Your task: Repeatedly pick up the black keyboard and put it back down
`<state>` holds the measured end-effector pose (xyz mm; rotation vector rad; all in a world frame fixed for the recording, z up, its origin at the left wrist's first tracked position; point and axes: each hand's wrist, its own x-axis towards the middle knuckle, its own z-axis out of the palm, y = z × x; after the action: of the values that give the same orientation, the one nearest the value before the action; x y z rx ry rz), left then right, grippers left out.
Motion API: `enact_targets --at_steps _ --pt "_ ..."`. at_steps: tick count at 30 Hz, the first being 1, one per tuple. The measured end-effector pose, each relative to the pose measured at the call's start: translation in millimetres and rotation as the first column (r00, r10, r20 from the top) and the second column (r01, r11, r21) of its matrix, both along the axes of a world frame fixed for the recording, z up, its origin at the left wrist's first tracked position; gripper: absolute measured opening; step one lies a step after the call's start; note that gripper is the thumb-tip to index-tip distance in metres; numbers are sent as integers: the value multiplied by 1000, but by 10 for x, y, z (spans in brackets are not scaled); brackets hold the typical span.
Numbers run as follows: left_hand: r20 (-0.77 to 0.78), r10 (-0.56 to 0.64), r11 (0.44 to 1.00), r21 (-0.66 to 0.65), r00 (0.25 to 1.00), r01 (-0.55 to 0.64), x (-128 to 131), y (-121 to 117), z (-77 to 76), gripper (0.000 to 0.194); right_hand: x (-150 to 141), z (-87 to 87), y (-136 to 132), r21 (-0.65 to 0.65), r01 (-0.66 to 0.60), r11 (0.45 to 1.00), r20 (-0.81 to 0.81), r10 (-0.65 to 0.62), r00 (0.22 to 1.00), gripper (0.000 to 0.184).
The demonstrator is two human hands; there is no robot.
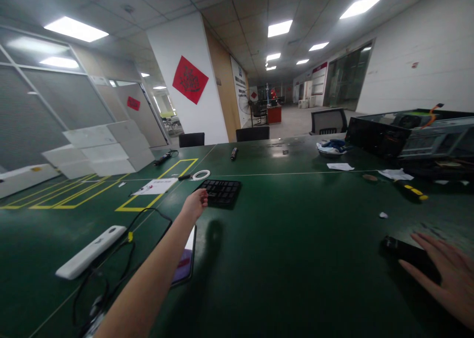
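Observation:
My left hand (196, 203) reaches forward to the left edge of a flat black compartment tray (225, 192). Its fingers are curled together in a pinch, and whatever may be between them is too small to make out. Beneath my left forearm lies a tablet or phone (188, 259) with a lit screen, partly covered by the arm. At the far right my right hand (444, 274) hovers over or beside a black elongated object (411, 253), fingers spread apart. Whether they touch it I cannot tell.
Left on the green table (281, 259) are a white power strip (92, 251), black cables, white boxes (111, 147) and a white ring (201, 175). An open computer case (381, 135), a yellow-black tool (412, 190) and a bowl with cloth (331, 149) lie right.

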<state>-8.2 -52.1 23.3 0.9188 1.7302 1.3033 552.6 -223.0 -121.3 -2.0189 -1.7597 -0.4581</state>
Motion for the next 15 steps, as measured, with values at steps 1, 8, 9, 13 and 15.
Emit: enact_targets --at_steps 1,8,9,13,15 --pt "-131 -11 999 -37 991 6 -32 112 -3 15 30 -44 19 29 -8 1000 23 7 1000 74" --pt "-718 -215 946 -321 663 -40 -78 572 -152 35 116 -201 78 54 -49 997 107 43 993 66" --pt "-741 -249 935 -352 624 -45 -74 610 -160 37 118 -206 81 66 -59 996 127 50 991 64" --pt "-766 -360 889 -454 533 -51 -49 728 -161 43 133 -224 99 128 -95 987 201 68 977 62" --pt "-768 -388 874 -482 509 -60 -31 767 -161 49 136 -230 108 111 -86 990 139 70 988 61"
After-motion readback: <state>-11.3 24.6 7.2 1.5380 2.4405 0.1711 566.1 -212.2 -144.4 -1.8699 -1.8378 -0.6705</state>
